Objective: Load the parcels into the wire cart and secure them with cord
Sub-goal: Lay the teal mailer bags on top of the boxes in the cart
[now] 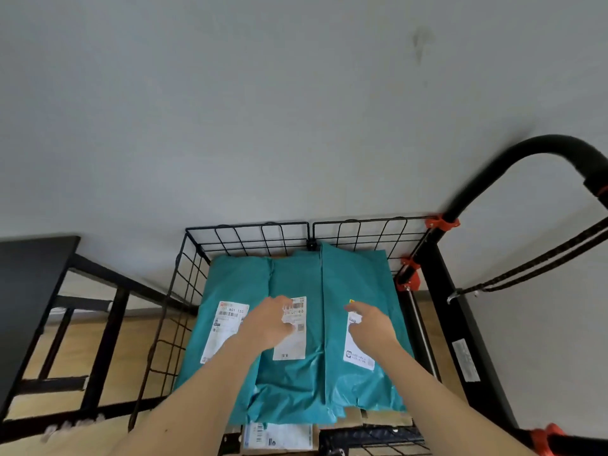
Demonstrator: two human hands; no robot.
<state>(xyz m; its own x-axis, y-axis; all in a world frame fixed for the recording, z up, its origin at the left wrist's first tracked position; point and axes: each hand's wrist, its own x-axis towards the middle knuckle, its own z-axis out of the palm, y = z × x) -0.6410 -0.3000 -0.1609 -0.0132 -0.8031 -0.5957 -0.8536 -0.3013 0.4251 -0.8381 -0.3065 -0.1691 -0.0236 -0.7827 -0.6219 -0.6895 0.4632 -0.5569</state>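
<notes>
parcels (296, 383), 3 teal mailers laid side by side atop the load in wire cart (250, 236); left hand (268, 324) and right hand (373, 329) rest on them, fingers loose and apart, likely settling the stack; cord (533, 268) hangs alongside, not yet over them.

Light: even, soft, moderately bright, with a cool grey cast over the wall (296, 110); source not in view.
Shadows: faint and diffuse, no hard edges.
Glare: slight sheen on the creases of the teal parcels (296, 383); white labels (289, 348) nearly blown out.
Blur: left hand (269, 324) and right hand (370, 327) soft-edged; label print mostly unreadable; 1 white object (69, 427) at lower left smeared – shape cannot be told.
Distortion: wide-angle stretch at the edges – black table (29, 291) and cart handle (526, 149) lean and bow; the centre is straighter.
</notes>
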